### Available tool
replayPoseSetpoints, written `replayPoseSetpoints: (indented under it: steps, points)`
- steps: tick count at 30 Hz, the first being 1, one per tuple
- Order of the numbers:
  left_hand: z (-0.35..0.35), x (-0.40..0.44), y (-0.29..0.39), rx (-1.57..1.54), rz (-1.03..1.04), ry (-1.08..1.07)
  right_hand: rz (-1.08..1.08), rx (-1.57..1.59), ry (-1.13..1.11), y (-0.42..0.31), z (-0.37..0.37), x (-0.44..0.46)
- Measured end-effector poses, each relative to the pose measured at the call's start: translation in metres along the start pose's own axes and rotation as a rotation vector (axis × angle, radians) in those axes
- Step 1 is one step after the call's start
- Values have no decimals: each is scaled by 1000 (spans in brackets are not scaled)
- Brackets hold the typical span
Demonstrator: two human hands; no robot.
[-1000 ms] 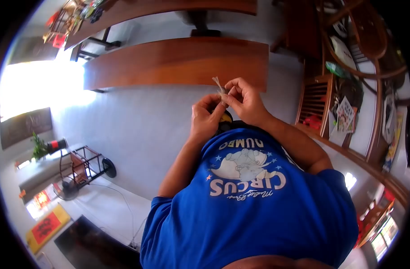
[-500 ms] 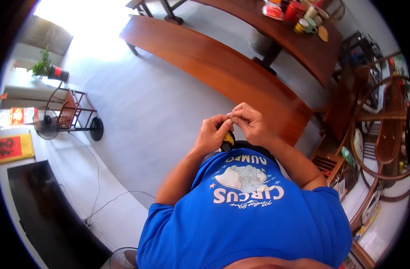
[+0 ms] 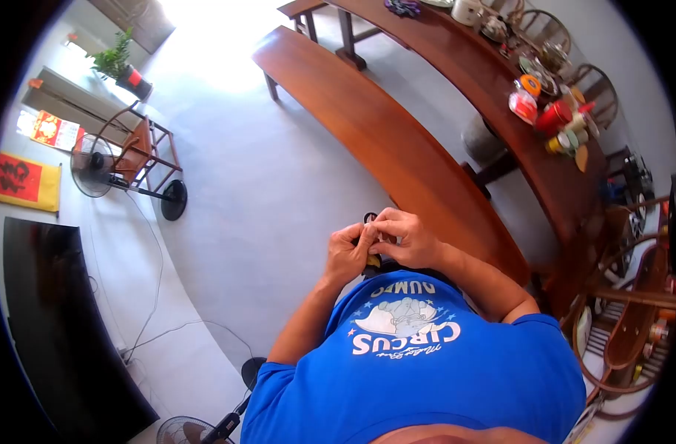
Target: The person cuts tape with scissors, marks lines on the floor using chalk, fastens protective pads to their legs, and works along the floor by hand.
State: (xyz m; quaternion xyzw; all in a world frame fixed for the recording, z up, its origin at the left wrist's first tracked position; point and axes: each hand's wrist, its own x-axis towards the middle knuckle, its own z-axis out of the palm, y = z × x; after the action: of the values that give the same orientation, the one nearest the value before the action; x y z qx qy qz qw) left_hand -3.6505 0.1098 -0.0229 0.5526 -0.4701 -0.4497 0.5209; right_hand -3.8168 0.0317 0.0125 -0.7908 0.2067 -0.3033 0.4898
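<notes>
My left hand (image 3: 345, 253) and my right hand (image 3: 406, 240) meet in front of my waist. The left fingers are closed around a small yellow-and-black object (image 3: 373, 260), mostly covered by the hands, so its kind does not show. A dark ring-like part (image 3: 370, 217) sticks out above the left fingertips. My right hand is closed in a pinch right beside the left thumb. Something small and pale seems to be between the fingertips, too small to name.
A long wooden bench (image 3: 375, 126) runs ahead of me, beside a dark wooden table (image 3: 456, 63) bearing a red canister (image 3: 553, 117) and cups. At left stand a fan (image 3: 95, 164), a wooden chair (image 3: 137, 146) and a potted plant (image 3: 116, 61). Wooden chairs (image 3: 634, 311) are at right.
The view has shifted, showing more of the table. My hands remain together, with the right hand now further over the left fingertips. The dark ring-like part has come into sight above them.
</notes>
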Motion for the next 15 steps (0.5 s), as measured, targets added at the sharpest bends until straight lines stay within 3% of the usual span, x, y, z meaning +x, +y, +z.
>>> replayPoseSetpoints:
  steps: [3,8,12,15]
  points:
    - [-20,45,8,-58,-51,-18,-241,-58,-4,29,-10,56]
    - [-61,112,21,-44,-224,-87,-343,-10,-148,59,-38,149]
    - [-96,162,19,0,-186,31,-278,166,-303,81,-47,223]
    - [-110,187,32,-7,-124,304,-92,354,-376,93,-38,266]
